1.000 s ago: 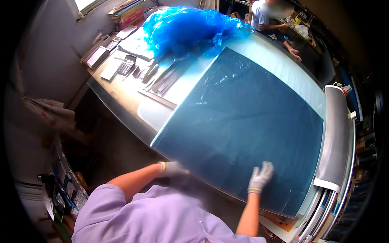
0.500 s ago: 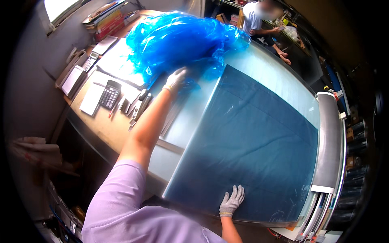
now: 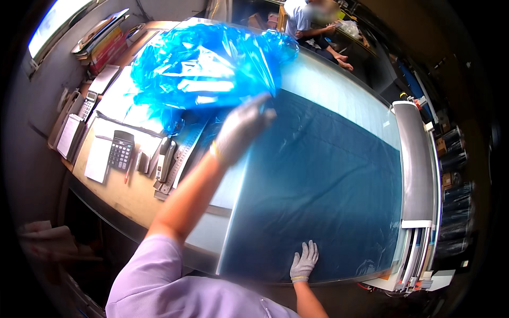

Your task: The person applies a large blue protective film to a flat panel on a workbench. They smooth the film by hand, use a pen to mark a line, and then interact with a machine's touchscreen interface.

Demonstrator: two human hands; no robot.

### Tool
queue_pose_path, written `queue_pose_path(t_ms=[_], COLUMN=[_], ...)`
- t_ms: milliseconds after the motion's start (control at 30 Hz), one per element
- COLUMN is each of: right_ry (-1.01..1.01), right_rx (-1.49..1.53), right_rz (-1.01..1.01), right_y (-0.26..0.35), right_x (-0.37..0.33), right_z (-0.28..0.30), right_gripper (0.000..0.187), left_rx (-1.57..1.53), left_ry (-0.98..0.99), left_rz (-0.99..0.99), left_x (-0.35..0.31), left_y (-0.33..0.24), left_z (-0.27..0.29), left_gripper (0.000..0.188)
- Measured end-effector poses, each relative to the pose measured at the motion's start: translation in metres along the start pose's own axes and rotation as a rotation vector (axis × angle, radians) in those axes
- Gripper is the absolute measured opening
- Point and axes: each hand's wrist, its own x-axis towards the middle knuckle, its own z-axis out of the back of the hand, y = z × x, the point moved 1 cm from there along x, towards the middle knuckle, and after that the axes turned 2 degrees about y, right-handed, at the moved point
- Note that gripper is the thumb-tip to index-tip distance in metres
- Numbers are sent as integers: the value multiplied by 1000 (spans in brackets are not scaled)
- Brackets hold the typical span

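Note:
My left hand (image 3: 241, 131), in a pale glove and smeared by motion, has its fingers closed at the lower right edge of a crumpled, shiny blue plastic film (image 3: 212, 69). The film seems pinched at the fingertips. Below it lies a flat, dark blue stack of plastic sheets (image 3: 323, 175), lightly wrinkled, with a pale left edge. My right hand (image 3: 304, 261), in a grey knit glove, rests flat near the stack's front edge with the fingers stretched out. No object is in it.
Left of the stack are a calculator (image 3: 121, 150), a stapler (image 3: 165, 160), a steel ruler (image 3: 183, 158) and a paper pad (image 3: 99, 159). A long grey roller unit (image 3: 417, 164) borders the right side. Another person (image 3: 313, 26) sits beyond the far edge.
My left hand has come nearer and to the right, along the film's edge, and the film has spread and shifted. My right hand stays flat on the stack. The view has turned slightly.

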Motion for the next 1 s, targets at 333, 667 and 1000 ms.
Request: queue_pose_path(t_ms=[333, 667, 1000], right_ry=[-190, -357, -818], right_rx=[444, 1436, 956], right_rz=[-141, -453, -672], right_y=[16, 140, -42], right_x=[19, 141, 50], right_z=[-7, 73, 95], right_gripper=[36, 29, 32], left_rx=[-114, 708, 864], left_ry=[-21, -171, -508], left_rz=[545, 533, 291], left_x=[-219, -240, -222], left_y=[63, 43, 43], left_z=[-60, -21, 32], left_gripper=[66, 50, 85])
